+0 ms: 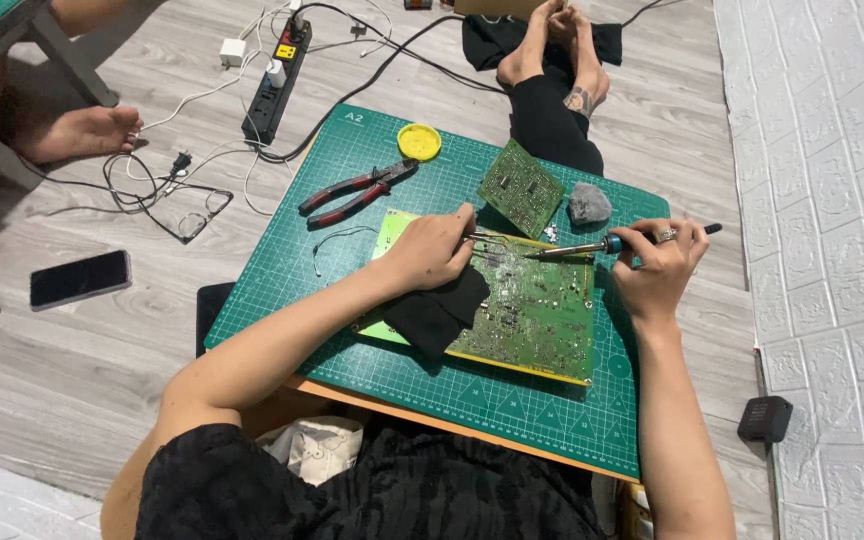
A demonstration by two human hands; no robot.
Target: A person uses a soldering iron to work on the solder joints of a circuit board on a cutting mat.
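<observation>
On a green gridded cutting mat (372, 330) laid over the low worktop, the left hand (430, 250) pinches slim metal tweezers (487, 239) against a large green printed circuit board (527, 300), fingers together; the right hand (657, 265) is closed around a blue-handled soldering iron (607, 244), tip at the board. A slip could burn nearby fingers. Grey wood-look floor surrounds.

Under your hands lies a grey wooden plank floor (102, 350). Beyond your right hand, a white brick-pattern mat (832, 200) covers the floor. Far past your left hand stands a grey furniture leg (67, 55). The light is soft and even.
</observation>
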